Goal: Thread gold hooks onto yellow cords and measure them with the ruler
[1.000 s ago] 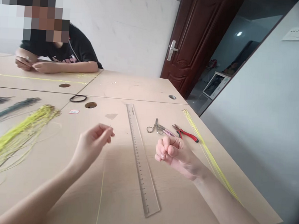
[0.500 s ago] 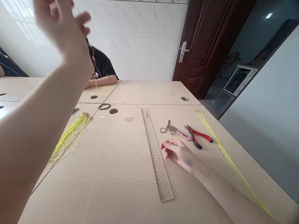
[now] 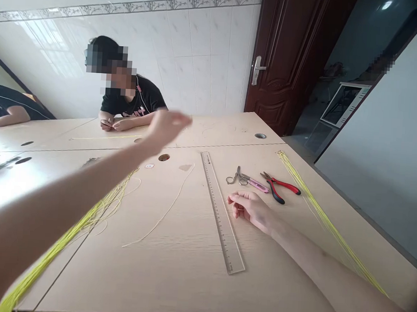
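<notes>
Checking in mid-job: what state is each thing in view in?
left hand: raised over the table, blurred
right hand: resting on the table, fingers loosely curled
clear ruler: lying flat
scissors: closed
red-handled pliers: handles spread
yellow cord bundle: laid out straight
loose pale cord: lying curved

Your shot's bright, with flat indoor light; glare washes out the tabletop (image 3: 2,185) at left, your left hand (image 3: 168,127) blurs, and the frame edges bend.

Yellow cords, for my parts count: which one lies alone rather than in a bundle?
The lone pale strand left of the clear ruler; the left bundle and right bundle are many-stranded.
</notes>
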`<state>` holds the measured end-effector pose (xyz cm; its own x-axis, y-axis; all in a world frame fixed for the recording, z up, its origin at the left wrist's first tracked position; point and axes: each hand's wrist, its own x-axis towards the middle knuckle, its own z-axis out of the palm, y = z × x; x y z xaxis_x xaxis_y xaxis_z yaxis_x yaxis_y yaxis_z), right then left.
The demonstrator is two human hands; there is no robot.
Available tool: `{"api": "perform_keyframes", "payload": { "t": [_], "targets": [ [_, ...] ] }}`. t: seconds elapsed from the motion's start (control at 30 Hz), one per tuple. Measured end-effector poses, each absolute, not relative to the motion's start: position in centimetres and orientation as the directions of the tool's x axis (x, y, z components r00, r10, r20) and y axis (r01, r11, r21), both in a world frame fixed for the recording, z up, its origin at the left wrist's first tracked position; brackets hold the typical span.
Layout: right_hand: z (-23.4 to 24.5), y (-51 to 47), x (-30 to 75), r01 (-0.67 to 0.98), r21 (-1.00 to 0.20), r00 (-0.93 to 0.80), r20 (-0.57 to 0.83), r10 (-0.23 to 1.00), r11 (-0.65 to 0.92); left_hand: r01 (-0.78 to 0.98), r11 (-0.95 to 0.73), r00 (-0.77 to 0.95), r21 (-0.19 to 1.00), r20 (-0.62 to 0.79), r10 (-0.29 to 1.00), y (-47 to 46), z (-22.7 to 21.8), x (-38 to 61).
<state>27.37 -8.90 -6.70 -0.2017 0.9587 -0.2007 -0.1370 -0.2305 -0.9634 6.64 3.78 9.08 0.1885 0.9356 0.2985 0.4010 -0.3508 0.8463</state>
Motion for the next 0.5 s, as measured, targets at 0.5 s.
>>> {"api": "perform_keyframes", "payload": {
  "t": [0.5],
  "targets": [
    [-6.9,-9.3,26.3,-0.208,-0.966,-0.167,-0.120,0.979,-0.154,0.137,-0.129,0.279,0.982,0.087,0.956,-4.9,-4.3,6.5]
  ]
}}
